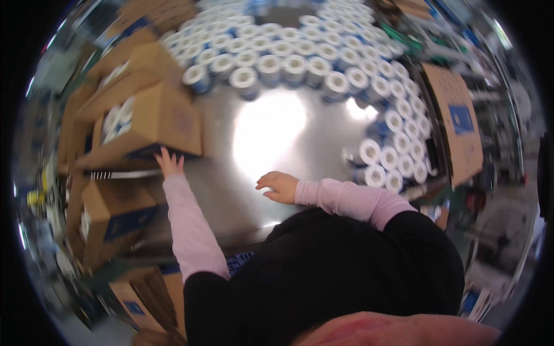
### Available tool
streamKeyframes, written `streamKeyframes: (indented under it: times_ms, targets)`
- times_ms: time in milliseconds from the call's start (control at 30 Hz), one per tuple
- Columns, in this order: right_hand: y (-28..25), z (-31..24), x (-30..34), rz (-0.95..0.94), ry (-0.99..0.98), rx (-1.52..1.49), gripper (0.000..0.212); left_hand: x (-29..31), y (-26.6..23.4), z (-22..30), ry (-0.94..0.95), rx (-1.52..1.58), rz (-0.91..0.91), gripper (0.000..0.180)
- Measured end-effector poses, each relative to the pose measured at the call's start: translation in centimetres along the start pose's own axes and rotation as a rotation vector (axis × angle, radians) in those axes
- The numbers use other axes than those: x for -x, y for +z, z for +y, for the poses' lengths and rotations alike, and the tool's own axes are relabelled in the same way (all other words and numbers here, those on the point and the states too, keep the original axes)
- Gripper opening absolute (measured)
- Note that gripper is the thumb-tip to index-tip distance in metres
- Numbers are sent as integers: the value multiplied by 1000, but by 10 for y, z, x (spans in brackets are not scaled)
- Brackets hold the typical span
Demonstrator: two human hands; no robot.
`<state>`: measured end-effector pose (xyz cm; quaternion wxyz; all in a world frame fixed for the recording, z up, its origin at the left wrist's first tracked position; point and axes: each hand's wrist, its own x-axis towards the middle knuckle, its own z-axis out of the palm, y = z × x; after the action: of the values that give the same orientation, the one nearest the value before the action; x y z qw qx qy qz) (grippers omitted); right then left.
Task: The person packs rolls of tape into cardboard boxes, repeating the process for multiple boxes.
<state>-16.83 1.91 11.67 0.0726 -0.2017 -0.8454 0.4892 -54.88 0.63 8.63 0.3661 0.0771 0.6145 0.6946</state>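
Your left arm stretches up from about 7 o'clock in its pink sleeve, nearly straight, and your left hand is at 9 o'clock, its fingers spread and pointing towards 12, with nothing seen in their grasp. They are at the lower edge of the brown carton, which stands at 10 o'clock on the table; you cannot tell from here whether the fingertips press on it or just hover. Your right arm bends in from 4 o'clock, and your right hand lies near the centre, back up, its fingers loosely bent towards 9 and seemingly holding nothing; its palm is hidden.

White-and-blue rolls stand packed from 11 o'clock round to 4. Those furthest off, towards 12, blur together. A few show through the carton's opening, but its walls and flaps hide the rest. A second carton at 8 o'clock is smeared, its contents barely visible. Glare washes out the table's middle, and your black-clothed body covers part of its near edge.
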Motion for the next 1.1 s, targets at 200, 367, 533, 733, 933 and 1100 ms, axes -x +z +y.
streamKeyframes:
  times_ms: [200, 367, 533, 733, 933, 1100]
  targets:
    - [-157, 150, 190, 702, 658, 340, 36, 176, 67, -206, -810, -606, -569, 63]
    - [-333, 210, 436, 1116, 1262, 687, 42, 283, 140, -307, -1064, -713, -1050, 75]
    - [-352, 266, 613, 967, 1652, 675, 64, 338, 296, -303, -1480, -508, -666, 88]
    - [-357, 270, 562, 843, 1669, 657, 75, 354, 421, -289, -1415, -342, -699, 84]
    - [-371, 283, 560, 834, 1705, 734, 74, 275, 423, -298, -1051, -37, -304, 69]
    - [-372, 276, 555, 715, 1601, 856, 51, 253, 402, -298, -686, -369, -591, 53]
